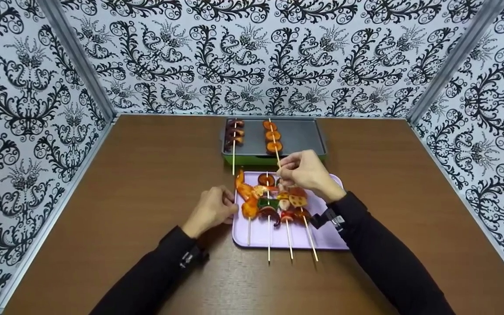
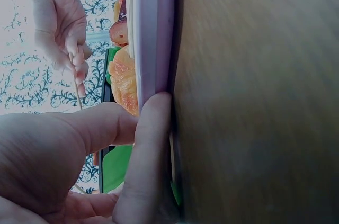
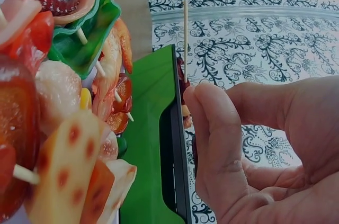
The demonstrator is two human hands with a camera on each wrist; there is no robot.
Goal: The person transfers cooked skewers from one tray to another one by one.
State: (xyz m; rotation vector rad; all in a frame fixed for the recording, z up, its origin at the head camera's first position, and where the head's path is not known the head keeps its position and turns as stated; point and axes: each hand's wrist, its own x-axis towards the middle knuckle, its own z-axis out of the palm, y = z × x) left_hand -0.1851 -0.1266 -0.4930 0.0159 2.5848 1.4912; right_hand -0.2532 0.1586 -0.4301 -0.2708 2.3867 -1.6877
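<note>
My right hand (image 1: pixel 306 173) pinches the lower end of a stick between thumb and fingertips. That skewer of round orange slices (image 1: pixel 273 136) lies on the dark plate of a green-sided tabletop grill (image 1: pixel 300 135). My left hand (image 1: pixel 211 208) pinches the left rim of a lilac tray (image 1: pixel 258 239), thumb on top and index finger along its outer side. Several food skewers lie on the tray: one with browned orange pieces (image 1: pixel 249 209), one with a green pepper piece (image 1: pixel 268 202), and others (image 1: pixel 298 200) with mixed pieces.
A skewer of dark red pieces (image 1: pixel 235 132) lies at the grill's left, its stick jutting over the front edge. Stick ends on the tray (image 1: pixel 310 240) point toward the person, some past the near rim. Patterned panels (image 1: pixel 252 57) enclose the brown table (image 1: pixel 155 175).
</note>
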